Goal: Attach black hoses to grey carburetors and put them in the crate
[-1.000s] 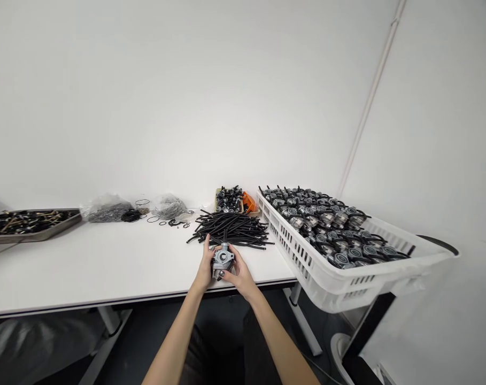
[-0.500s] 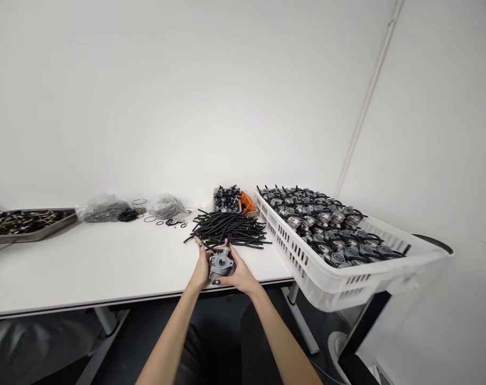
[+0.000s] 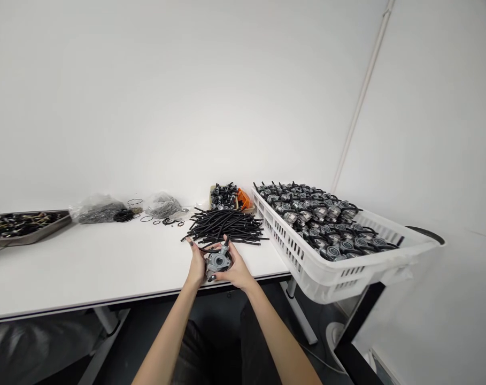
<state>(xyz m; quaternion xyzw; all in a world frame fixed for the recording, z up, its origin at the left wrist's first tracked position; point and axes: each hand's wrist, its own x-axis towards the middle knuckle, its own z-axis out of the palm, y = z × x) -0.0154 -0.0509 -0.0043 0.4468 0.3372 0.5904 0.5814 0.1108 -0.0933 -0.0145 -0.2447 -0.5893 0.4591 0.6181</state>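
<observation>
Both my left hand (image 3: pixel 196 263) and my right hand (image 3: pixel 237 270) grip a small grey die-cast carburetor (image 3: pixel 217 261) just above the white table, near its front edge. A thin black hose (image 3: pixel 210 248) curves from the carburetor past my left fingers. My hands cover most of the carburetor's sides, and its round face points up. Directly beyond my fingertips lies a loose pile of black rubber hoses (image 3: pixel 222 224), close to but apart from my left hand.
A white slotted plastic crate (image 3: pixel 307 256) packed with similar carburetors stands to the right. Beyond the hoses is a small box of parts (image 3: pixel 222 197) with an orange item. Plastic bags, loose rings and a metal parts tray (image 3: pixel 26 229) lie along the back left.
My hands have rotated the carburetor, and its stem now tilts up and right. The hands sit slightly nearer the hose pile, and the whole view has shifted a little.
</observation>
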